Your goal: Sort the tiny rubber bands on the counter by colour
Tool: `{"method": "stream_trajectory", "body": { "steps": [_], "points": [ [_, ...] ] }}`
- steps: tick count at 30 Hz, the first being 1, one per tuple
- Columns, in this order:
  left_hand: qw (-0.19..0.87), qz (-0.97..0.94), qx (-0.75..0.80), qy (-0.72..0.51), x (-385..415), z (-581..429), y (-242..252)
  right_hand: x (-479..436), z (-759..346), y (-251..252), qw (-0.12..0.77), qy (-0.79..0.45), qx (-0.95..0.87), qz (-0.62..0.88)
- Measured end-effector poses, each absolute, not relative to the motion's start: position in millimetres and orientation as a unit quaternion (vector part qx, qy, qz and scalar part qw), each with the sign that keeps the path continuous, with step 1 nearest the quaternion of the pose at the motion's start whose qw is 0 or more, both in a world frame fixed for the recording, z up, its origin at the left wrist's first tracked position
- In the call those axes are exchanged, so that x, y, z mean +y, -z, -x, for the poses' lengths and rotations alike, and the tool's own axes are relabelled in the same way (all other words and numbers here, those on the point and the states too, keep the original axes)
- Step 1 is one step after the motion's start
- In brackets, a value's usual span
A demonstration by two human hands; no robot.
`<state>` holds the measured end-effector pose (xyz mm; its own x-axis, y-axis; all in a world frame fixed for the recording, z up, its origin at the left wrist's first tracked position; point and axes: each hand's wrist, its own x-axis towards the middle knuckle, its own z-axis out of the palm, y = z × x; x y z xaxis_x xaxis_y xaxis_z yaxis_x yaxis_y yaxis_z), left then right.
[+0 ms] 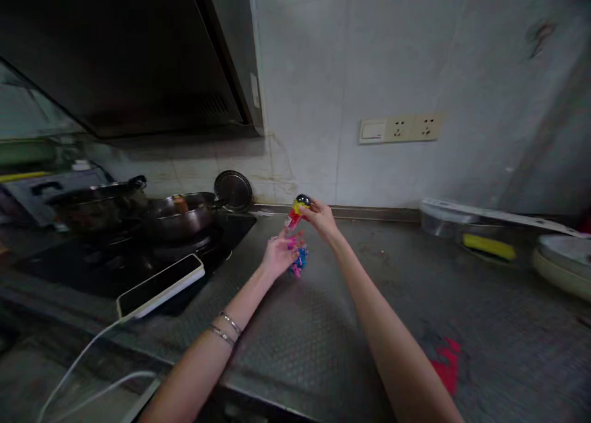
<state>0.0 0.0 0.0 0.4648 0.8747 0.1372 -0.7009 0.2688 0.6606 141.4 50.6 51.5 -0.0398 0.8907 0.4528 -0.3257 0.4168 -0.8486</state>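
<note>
Pale wall tiles (pixel 305 90) rise behind a dark, textured table (pixel 295 343) in a dim kitchen. Above its far middle part, a small red, yellow and black container (pixel 295 217) is held tilted, black rounded end up and toward the wall. The right hand (pixel 322 221) has its thumb and fingers closed on the upper part. Just below, the left hand (pixel 278 255) is partly curled with its fingertips near the red end; whether it grips the container cannot be told. Beside those fingers is a frilly pink and blue thing (pixel 301 260), partly hidden by them. Two silvery bracelets (pixel 222 334) circle the left forearm. Leftward, a white-edged phone-like device (pixel 161 286), trailing a white cable (pixel 76 362), lies by the black stovetop (pixel 234 231), which bears a steel pan (pixel 178 229) and a larger pot (pixel 85 213). Near the wall stands a round dark lid (pixel 234 192). Toward the right are a clear plastic tub (pixel 434 221), a yellow sponge (pixel 488 247) and, nearer, a red patch (pixel 447 366).
</note>
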Motion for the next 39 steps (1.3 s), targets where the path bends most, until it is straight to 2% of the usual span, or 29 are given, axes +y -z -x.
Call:
{"method": "stream_trajectory", "body": {
  "steps": [13, 23, 35, 39],
  "points": [
    [0.775, -0.387, 0.145, -0.479, -9, 0, -9, 35, -143, -52, 0.602, -0.531, -0.541, 0.251],
    [0.756, -0.296, 0.196, -0.550, 3, -1, -2, 44, -129, -51, 0.643, -0.409, -0.583, 0.280],
    [0.737, -0.265, 0.283, -0.554, 14, -5, 4, 44, -126, -48, 0.630, -0.241, -0.661, 0.328],
    [0.756, -0.247, 0.318, -0.517, 19, -5, 11, 42, -126, -51, 0.633, -0.239, -0.656, 0.334]
  ]
}}
